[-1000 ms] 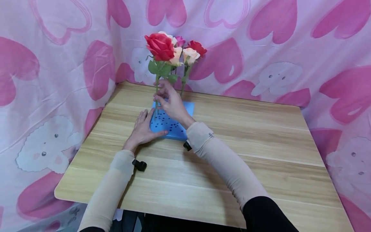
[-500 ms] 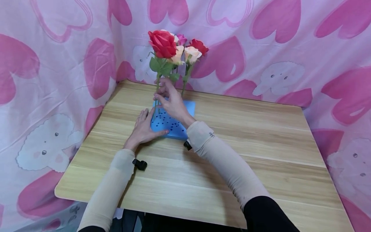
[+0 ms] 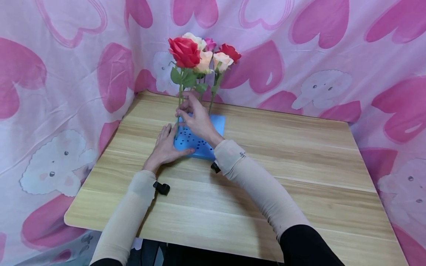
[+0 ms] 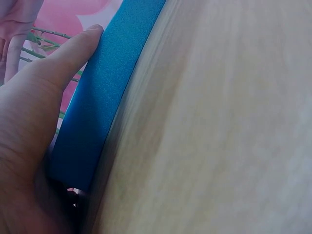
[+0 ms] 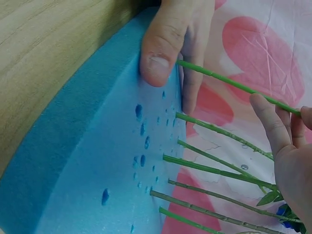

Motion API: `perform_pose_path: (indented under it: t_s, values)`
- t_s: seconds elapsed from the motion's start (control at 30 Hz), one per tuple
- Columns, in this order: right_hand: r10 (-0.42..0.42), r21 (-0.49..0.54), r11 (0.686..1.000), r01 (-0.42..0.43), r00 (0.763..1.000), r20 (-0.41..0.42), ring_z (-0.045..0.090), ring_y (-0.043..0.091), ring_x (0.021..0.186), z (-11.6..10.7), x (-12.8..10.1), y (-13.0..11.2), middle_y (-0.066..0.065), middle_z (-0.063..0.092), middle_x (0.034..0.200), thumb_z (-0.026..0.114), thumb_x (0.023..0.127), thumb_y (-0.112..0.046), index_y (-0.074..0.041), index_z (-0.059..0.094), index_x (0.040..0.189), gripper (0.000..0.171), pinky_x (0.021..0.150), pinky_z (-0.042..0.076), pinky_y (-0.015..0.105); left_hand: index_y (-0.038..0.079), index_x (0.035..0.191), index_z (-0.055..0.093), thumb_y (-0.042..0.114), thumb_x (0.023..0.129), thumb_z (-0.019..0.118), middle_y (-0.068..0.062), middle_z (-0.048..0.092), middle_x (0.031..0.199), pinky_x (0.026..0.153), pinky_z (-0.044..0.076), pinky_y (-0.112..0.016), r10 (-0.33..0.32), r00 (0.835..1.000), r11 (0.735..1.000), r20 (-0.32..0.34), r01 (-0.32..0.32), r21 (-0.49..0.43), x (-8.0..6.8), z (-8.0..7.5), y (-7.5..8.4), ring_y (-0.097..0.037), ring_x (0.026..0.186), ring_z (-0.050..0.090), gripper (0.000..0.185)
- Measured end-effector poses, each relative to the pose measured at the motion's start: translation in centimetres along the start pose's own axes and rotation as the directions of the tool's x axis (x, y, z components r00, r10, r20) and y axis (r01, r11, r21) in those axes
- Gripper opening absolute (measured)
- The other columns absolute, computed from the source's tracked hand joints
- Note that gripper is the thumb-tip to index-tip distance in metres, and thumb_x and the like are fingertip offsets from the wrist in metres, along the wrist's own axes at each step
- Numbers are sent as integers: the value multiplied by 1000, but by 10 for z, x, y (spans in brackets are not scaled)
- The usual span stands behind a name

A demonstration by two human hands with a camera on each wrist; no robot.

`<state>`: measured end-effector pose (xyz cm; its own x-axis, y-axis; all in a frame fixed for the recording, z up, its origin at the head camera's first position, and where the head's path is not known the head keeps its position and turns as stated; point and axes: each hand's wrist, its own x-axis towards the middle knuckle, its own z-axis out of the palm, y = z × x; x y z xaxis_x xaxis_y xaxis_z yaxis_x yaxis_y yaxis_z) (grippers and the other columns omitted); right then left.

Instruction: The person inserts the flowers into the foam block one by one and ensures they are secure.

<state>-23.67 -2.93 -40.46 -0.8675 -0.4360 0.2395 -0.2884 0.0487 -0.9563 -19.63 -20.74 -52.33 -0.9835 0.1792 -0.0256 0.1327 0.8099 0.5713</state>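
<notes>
A blue foam block (image 3: 199, 144) with several small holes in its top lies on the table. My left hand (image 3: 165, 149) rests at its near left corner, fingers along the left side and thumb (image 5: 161, 61) on the block's edge. With thumb and fingertips my right hand (image 3: 198, 117) pinches the green stem (image 5: 229, 84) of a large red rose (image 3: 184, 53). That stem stands nearly upright, its lower end at the foam beside my left hand. Behind it, several other stems (image 5: 214, 170) stand in the block, topped by cream roses (image 3: 222, 61), a second red rose (image 3: 230, 53) and a magenta bloom (image 3: 210, 44).
The wooden table (image 3: 283, 166) stretches to the right and front of the block. A pink curtain (image 3: 259, 22) with hearts and cartoon animals hangs behind and along the sides. Black wrist cameras (image 3: 162, 188) sit at both cuffs.
The large red rose's bloom rose slightly, then came down and a little left, showing more of the cream rose behind it. Both hands keep nearly the same places; the view has shifted slightly.
</notes>
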Motion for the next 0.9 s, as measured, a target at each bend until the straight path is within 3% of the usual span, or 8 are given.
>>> perform_pose_path:
  t_s: [0.4,0.9]
  values:
    - [-9,-11,1000,9,1000,-7,70,21,96,-2,6,23,16,65,109,58,105,-3,-26,50,143,45,72,66,35,27,168,-3,87,76,66,-23,2,172,127,1,-63,5,1000,1000,-6,-5,4,3,2,1,-41,159,-5,129]
    - [-44,-41,998,46,998,35,72,17,96,-1,11,31,10,60,101,60,104,-7,-28,53,137,40,77,65,47,29,168,-3,87,75,66,-23,1,173,127,1,-64,-10,1000,1000,-2,10,-4,1,0,1,-41,159,-5,130]
